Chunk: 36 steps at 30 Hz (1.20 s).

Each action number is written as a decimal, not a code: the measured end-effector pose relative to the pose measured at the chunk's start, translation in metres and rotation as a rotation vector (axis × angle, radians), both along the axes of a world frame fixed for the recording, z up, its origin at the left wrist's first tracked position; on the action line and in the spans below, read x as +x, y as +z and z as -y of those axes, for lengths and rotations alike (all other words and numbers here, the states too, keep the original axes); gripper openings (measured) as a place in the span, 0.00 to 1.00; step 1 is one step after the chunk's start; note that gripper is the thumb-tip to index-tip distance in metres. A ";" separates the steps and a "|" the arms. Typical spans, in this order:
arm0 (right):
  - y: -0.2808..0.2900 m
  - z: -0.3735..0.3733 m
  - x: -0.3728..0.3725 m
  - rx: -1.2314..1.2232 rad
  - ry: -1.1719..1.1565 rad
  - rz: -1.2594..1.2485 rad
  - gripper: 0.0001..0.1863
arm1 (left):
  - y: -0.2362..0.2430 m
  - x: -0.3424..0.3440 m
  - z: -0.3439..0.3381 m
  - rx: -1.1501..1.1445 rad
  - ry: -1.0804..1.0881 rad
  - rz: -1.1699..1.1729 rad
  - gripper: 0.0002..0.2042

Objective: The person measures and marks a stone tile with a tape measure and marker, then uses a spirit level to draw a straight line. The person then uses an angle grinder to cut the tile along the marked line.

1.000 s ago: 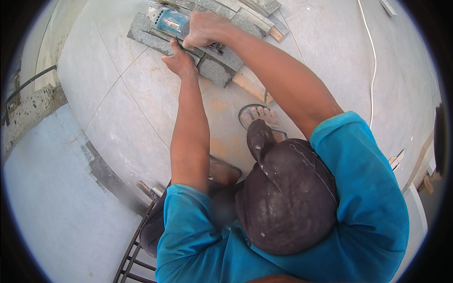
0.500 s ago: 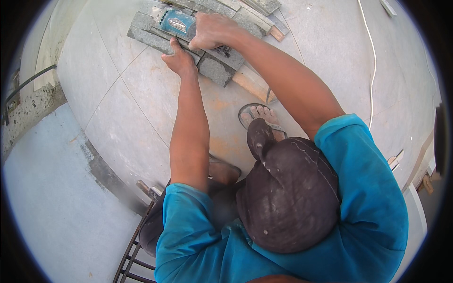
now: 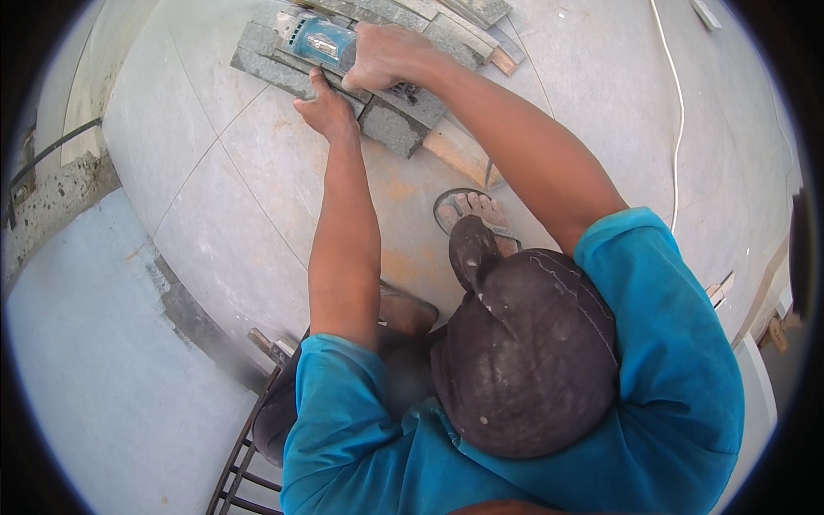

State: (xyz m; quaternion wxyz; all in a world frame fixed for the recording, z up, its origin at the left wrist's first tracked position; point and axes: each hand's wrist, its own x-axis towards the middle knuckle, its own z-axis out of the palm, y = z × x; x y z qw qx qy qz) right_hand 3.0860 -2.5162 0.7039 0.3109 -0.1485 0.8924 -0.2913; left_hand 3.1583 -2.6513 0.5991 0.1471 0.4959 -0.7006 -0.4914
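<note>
The right hand (image 3: 386, 56) is wrapped tight around a teal, cylinder-bodied power cutter (image 3: 319, 40) lying on a long grey stone strip (image 3: 283, 73) on the tiled floor (image 3: 215, 197). The left hand (image 3: 324, 107) presses down on that strip just beside the tool, fingers flat and gripping nothing.

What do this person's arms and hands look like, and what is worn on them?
Both forearms are bare from the elbow down, with no gloves, watch or rings to be seen. The left hand and right hand look dusty. Short bright blue sleeves of a loose shirt cover the upper arms, the cloth creased at the shoulders.
</note>
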 end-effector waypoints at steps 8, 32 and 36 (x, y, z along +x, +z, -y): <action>0.001 0.009 -0.006 -0.026 -0.010 0.002 0.32 | -0.004 0.000 0.002 -0.006 0.008 -0.007 0.47; 0.002 0.015 -0.012 -0.080 -0.002 -0.059 0.25 | 0.001 0.000 -0.002 0.025 0.006 -0.033 0.47; 0.000 0.007 -0.009 -0.058 -0.005 -0.008 0.26 | 0.001 0.000 -0.003 0.032 -0.001 -0.044 0.46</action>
